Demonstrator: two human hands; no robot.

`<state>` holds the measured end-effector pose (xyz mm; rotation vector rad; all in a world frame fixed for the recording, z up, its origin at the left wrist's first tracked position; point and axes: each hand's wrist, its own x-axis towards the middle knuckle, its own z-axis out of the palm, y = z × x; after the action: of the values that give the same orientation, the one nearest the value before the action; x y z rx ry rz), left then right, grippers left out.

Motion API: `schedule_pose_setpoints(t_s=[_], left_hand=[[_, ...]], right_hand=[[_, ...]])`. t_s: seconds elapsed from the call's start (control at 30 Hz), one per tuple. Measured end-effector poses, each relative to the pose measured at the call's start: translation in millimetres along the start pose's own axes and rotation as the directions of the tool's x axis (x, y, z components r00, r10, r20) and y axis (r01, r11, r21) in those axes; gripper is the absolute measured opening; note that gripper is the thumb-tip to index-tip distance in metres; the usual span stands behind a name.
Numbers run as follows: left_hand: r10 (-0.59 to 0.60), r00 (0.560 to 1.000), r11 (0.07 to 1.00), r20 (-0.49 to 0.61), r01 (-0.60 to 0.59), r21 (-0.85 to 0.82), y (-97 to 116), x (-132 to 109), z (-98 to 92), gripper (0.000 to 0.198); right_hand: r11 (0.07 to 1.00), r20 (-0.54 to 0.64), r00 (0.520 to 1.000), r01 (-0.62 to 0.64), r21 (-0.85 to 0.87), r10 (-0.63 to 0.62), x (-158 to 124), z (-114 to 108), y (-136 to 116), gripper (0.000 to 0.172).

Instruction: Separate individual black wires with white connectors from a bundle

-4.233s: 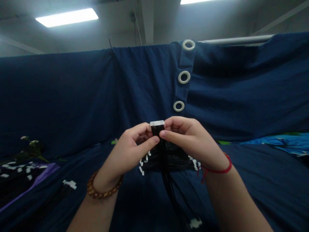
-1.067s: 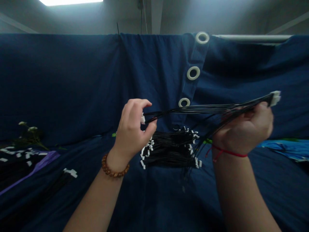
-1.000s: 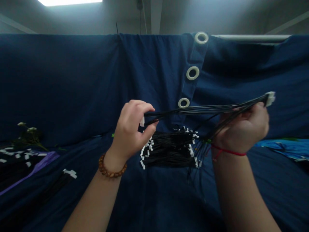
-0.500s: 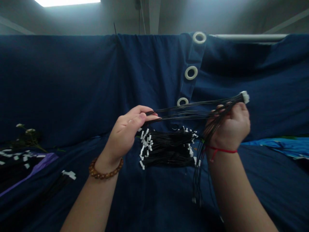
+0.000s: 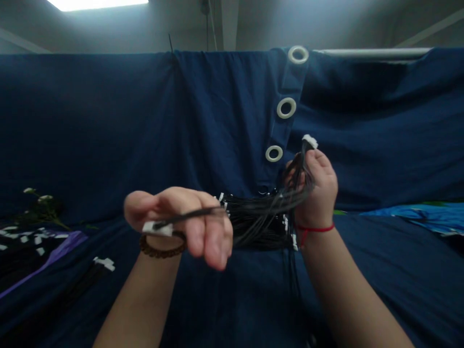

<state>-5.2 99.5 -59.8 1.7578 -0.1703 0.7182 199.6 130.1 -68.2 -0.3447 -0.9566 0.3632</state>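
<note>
The left hand [image 5: 184, 227] is curled, its fingers closed around a thin black wire [image 5: 190, 211] that ends in a white connector [image 5: 155, 228]. The right hand [image 5: 315, 191] grips a bunch of black wires [image 5: 290, 186] topped by another white connector [image 5: 310, 141]. The strands fan across a dense bundle of white-tipped black wire harnesses [image 5: 253, 224], which lies between the hands, against navy cloth [image 5: 224, 299].
</note>
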Motion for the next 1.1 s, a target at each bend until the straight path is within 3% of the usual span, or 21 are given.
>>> schedule_pose_setpoints(t_s=[0.07,0.13,0.2,0.23,0.4,0.53,0.63,0.7,0.8,0.9,1.0,1.1], left_hand=[[-0.269,0.947,0.943,0.175,0.296,-0.154,-2,0,0.1,0.043],[-0.457,0.855,0.840,0.245,0.506,-0.196,-6,3,2.7,0.050],[-0.571,0.778,0.773,0.261,0.617,-0.147,-11,8,7.3,0.056],[-0.591,0.766,0.766,0.252,0.631,-0.124,-14,11,9.9,0.057],[-0.529,0.834,0.833,0.158,0.546,-0.092,-32,22,16.5,0.040],[-0.554,0.827,0.827,0.099,0.560,-0.046,-37,24,13.8,0.030],[-0.552,0.829,0.830,0.084,0.557,-0.042,-36,25,13.3,0.031],[-0.504,0.864,0.860,0.012,0.503,-0.086,-35,26,13.9,0.032],[-0.361,0.913,0.929,-0.190,0.334,-0.160,-32,26,12.9,0.026],[-0.234,0.898,0.970,-0.373,0.187,-0.156,-28,24,8.7,0.020],[-0.177,0.883,0.984,-0.435,0.157,-0.082,-25,20,4.0,0.017],[-0.064,0.875,0.996,-0.480,0.089,0.029,-26,19,1.1,0.030]], right_hand=[[0.998,0.053,0.997,-0.058,0.006,0.057,-3,3,-3,0.014],[0.997,0.065,0.995,-0.083,0.013,0.082,-5,4,-4,0.014],[0.998,0.043,0.997,-0.061,0.014,0.061,-6,3,-3,0.013],[0.999,0.023,0.999,-0.040,0.013,0.040,-6,2,-2,0.012],[0.994,-0.091,0.990,0.104,-0.025,-0.106,-3,-2,1,0.012],[0.973,-0.145,0.963,0.219,-0.072,-0.227,-5,0,-3,0.008],[0.959,-0.095,0.958,0.258,-0.120,-0.270,-10,3,-6,0.005],[0.962,0.003,0.969,0.244,-0.124,-0.246,-14,4,-8,0.003],[0.981,0.142,0.977,0.174,-0.083,-0.162,-17,4,-9,0.005],[0.994,0.217,0.972,0.099,-0.045,-0.087,-16,5,-8,0.009],[0.999,0.316,0.949,-0.008,-0.032,0.017,-15,4,-8,0.010],[0.995,0.400,0.911,-0.087,-0.042,0.097,-15,5,-8,0.013]])
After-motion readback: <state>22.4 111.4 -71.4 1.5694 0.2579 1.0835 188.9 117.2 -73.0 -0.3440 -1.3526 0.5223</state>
